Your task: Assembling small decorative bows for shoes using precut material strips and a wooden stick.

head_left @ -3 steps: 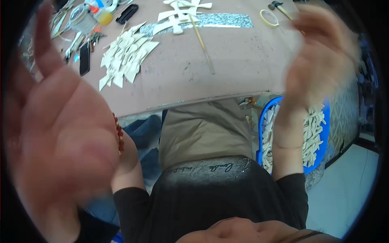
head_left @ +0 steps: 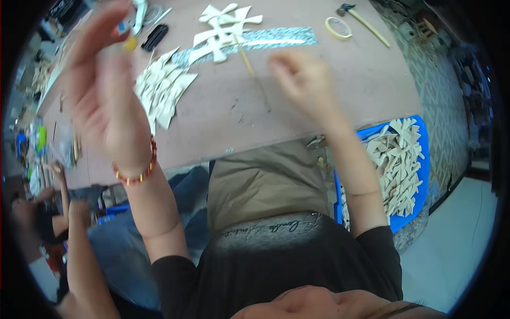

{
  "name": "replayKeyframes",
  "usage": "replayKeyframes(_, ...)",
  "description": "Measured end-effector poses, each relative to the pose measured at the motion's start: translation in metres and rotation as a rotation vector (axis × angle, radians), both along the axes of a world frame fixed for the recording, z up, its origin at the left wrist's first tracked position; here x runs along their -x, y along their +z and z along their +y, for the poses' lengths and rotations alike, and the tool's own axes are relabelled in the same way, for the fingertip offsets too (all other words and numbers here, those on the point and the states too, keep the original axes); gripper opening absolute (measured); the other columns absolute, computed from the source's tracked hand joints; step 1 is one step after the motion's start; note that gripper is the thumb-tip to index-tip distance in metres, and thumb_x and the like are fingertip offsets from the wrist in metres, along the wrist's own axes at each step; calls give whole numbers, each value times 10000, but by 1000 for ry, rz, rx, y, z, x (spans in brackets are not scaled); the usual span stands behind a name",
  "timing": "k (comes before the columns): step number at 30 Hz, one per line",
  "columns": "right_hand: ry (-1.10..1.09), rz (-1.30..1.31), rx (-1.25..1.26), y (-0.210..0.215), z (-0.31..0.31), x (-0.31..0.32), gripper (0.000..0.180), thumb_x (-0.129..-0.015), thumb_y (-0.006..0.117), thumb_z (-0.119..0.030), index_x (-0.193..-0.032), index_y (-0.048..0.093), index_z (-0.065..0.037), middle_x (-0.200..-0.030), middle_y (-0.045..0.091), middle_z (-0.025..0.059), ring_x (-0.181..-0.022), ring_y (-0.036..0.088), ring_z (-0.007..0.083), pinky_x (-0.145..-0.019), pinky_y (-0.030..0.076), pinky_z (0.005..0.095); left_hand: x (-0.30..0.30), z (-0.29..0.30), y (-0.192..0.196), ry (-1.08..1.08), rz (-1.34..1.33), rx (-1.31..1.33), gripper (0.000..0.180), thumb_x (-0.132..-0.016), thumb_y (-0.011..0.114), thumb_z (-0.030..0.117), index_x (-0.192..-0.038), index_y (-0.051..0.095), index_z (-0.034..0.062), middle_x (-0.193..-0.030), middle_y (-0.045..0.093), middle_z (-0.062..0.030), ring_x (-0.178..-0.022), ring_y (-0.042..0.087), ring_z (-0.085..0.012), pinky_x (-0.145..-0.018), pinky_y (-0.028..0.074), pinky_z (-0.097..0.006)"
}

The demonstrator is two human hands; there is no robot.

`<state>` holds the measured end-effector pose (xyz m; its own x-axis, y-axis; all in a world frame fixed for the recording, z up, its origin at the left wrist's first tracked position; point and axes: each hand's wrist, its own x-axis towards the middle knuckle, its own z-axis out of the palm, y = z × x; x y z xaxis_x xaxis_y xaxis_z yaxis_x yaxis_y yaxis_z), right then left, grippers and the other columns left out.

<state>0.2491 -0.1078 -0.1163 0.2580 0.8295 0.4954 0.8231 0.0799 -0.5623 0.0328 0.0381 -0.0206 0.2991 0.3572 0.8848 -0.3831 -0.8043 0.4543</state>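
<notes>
My left hand [head_left: 114, 114], with a red and gold bead bracelet at its wrist, is raised over the table's left part. Its fingers are stretched out, thumb apart, and nothing shows in it. My right hand [head_left: 305, 80] hangs over the middle of the table. Its fingers look curled but are smeared by motion. Between the hands, a thin wooden stick [head_left: 246, 59] leans against a stack of off-white, bow-shaped pieces [head_left: 218, 34] on a speckled silvery strip [head_left: 281, 37]. Beside my left hand is a heap of flat off-white pieces [head_left: 164, 90].
A tape roll [head_left: 338, 28] and a hammer [head_left: 366, 25] lie at the back right. A black case [head_left: 154, 37] is at the back left. Right of my lap stands a blue basin [head_left: 423, 159] full of off-white pieces. Another person's forearm [head_left: 87, 260] is at lower left.
My right hand has swung left and inward over the table. A nearby person's large blurred hand has dropped away at left, uncovering my left hand. The view has shifted slightly.
</notes>
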Motion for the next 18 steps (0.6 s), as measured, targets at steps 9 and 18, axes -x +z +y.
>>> replayKeyframes(9,-133,-60,625,-62,26,34,311,-814,608,-136,-1077,517,3,-945,631,207,-841,636,368,-712,513,462,-85,153,-192,647,1151,298,384,-833,627,431,-1003,731,103,-944,713,-125,-914,670,-248,-853,485,-397)
replayKeyframes(18,-148,136,389,-59,7,-3,210,-843,537,-120,-1007,520,11,-915,596,223,-894,592,419,-771,477,490,-118,171,-180,599,1005,593,215,-767,731,237,-889,704,62,-873,707,-45,-799,652,-98,-740,495,-250)
